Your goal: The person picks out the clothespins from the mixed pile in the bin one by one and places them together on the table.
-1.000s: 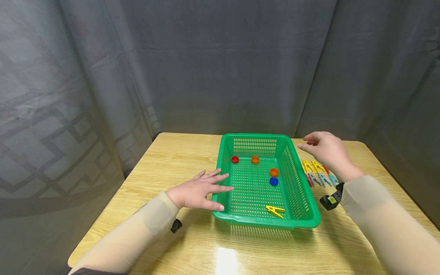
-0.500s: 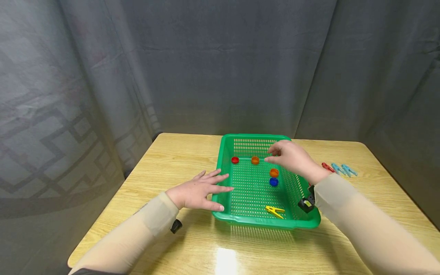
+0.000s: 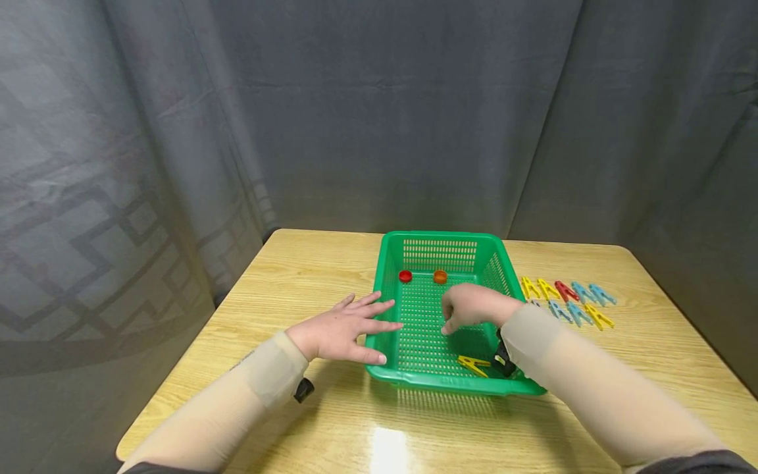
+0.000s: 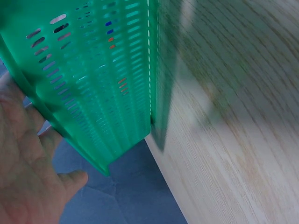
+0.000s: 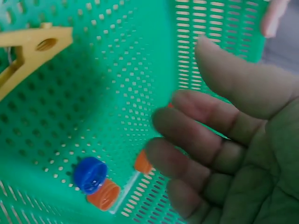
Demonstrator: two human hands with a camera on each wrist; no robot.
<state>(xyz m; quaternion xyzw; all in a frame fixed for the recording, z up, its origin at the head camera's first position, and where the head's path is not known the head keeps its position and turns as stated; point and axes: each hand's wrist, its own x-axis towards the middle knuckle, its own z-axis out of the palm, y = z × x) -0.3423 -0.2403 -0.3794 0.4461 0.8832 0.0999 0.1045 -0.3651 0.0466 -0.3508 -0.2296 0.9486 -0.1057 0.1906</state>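
Inside the green basket [image 3: 429,380] is my right hand [image 3: 474,307], low over the floor, loosely bent fingers apart from the thumb and holding nothing. A yellow clothespin [image 3: 473,365] lies near the basket's front wall, close to that hand. The right wrist view shows a blue bottle cap [image 5: 90,175] against an orange cap [image 5: 103,194]; the right hand hides both in the head view. Farther back sit a red cap [image 3: 405,276] and another orange cap [image 3: 440,276]. My left hand [image 3: 346,331] spreads its straight fingers over the basket's left rim.
Beyond the basket's right wall, several clothespins lie in two rows on the wooden table [image 3: 308,276], among them a red clothespin [image 3: 566,291] and a light blue clothespin [image 3: 602,294]. A grey curtain [image 3: 379,131] hangs behind the table.
My right hand has come from above the clothespins at the right, over the basket's right wall, and down into the basket. The left hand and the basket have stayed put.
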